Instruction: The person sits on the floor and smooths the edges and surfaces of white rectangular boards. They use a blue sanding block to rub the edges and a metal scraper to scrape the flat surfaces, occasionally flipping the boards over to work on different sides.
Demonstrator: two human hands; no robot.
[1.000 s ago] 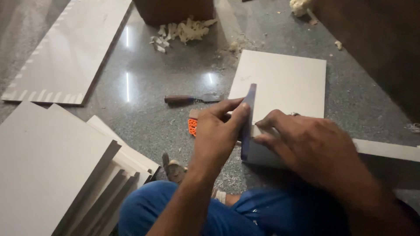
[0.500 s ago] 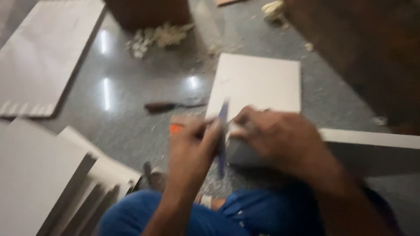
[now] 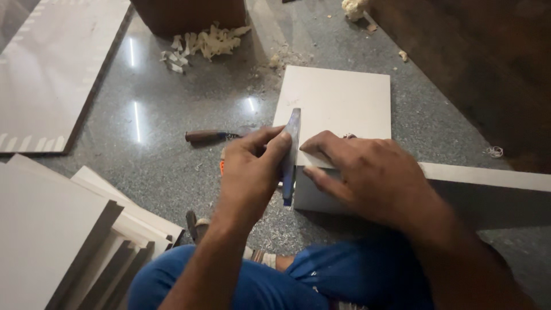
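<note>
Your left hand (image 3: 252, 172) is closed around a flat blue tool (image 3: 291, 155), thumb and fingers pinching its upper half, and it holds the tool upright on edge against the left side of a white board piece (image 3: 338, 103) that rests on the grey speckled floor (image 3: 160, 149). Whether the tool is a file or a blade you cannot tell from this view. Your right hand (image 3: 367, 172) lies on the near part of that board, palm down with the fingers curled and pressing on it, its fingertips just beside the tool; it grips nothing. A long white panel edge (image 3: 488, 177) runs off to the right from under your right wrist. Just beyond your left hand, a wood-handled chisel (image 3: 209, 136) lies on the floor, and something small and orange (image 3: 221, 166) peeks out beside your knuckles. Pale wood shavings (image 3: 206, 41) are heaped farther off near a brown wooden block (image 3: 189, 14). White panels (image 3: 63, 229) are stacked at your left, by your blue-trousered knee (image 3: 229, 281).
</note>
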